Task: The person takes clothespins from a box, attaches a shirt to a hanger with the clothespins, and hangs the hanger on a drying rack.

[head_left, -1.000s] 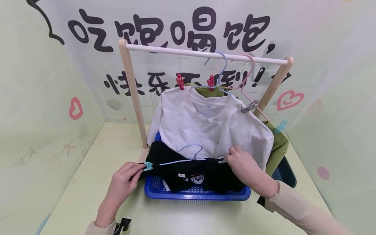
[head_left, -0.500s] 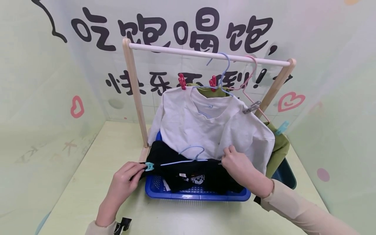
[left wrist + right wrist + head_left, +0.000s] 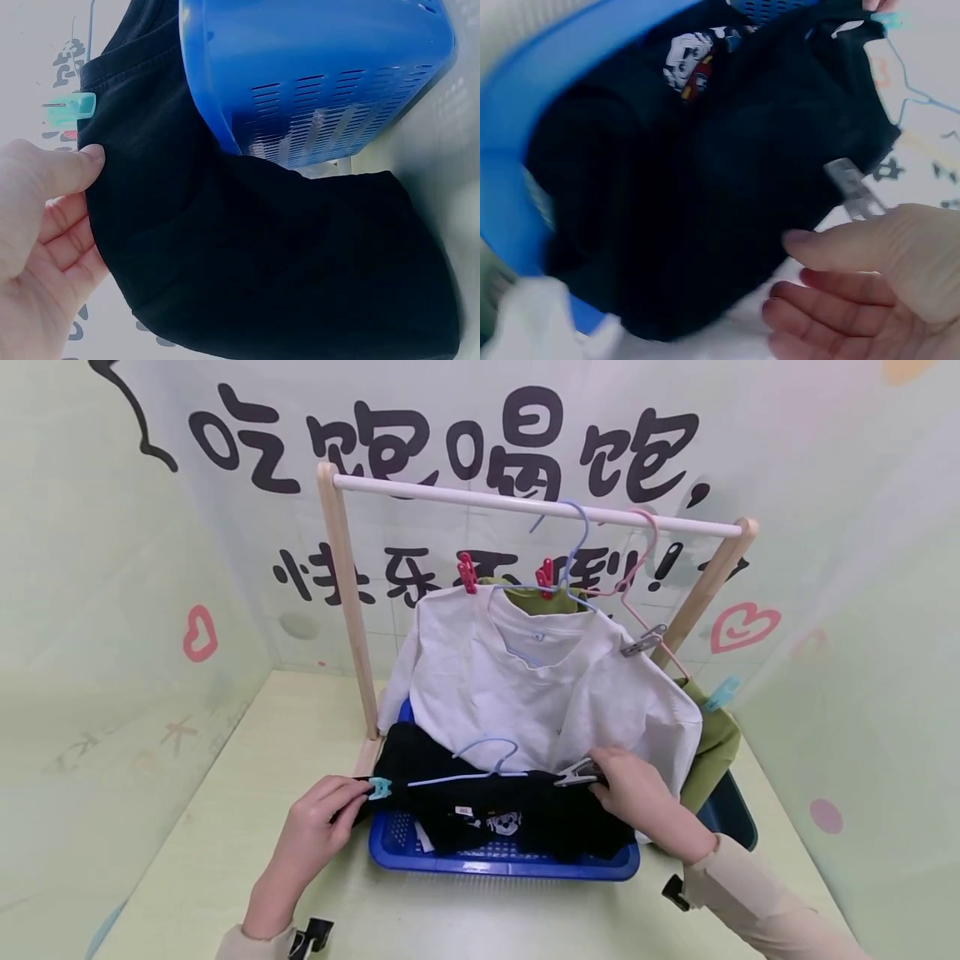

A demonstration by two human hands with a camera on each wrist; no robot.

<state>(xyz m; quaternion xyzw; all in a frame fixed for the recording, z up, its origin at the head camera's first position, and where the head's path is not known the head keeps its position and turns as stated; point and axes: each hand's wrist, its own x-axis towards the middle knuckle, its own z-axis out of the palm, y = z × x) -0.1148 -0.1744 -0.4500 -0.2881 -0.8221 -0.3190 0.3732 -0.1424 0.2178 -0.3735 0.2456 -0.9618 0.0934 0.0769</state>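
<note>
A black T-shirt (image 3: pixel 555 814) with a cartoon print hangs over the blue basket (image 3: pixel 502 865), a blue hanger (image 3: pixel 453 779) at its neck. My left hand (image 3: pixel 327 810) pinches the shirt's left shoulder between thumb and fingers, beside a turquoise clothespin (image 3: pixel 380 788) fixed on the cloth. In the left wrist view, the thumb lies on the black fabric. A grey clothespin (image 3: pixel 579 772) grips the shirt's other shoulder. Close by is my right hand (image 3: pixel 637 793); in the right wrist view, its thumb is apart from its loosely bent fingers, near the cloth's edge.
Behind the basket stands a wooden rack with a white rod (image 3: pixel 450 496). From it hang a white shirt (image 3: pixel 510 702) with red and grey clothespins and a green garment (image 3: pixel 712 752) on a pink hanger. A dark green basket (image 3: pixel 733 806) sits at the right.
The right hand has moved from the grey clothespin slightly to the right, uncovering it on the shirt's shoulder. My left hand keeps its hold beside the turquoise clothespin.
</note>
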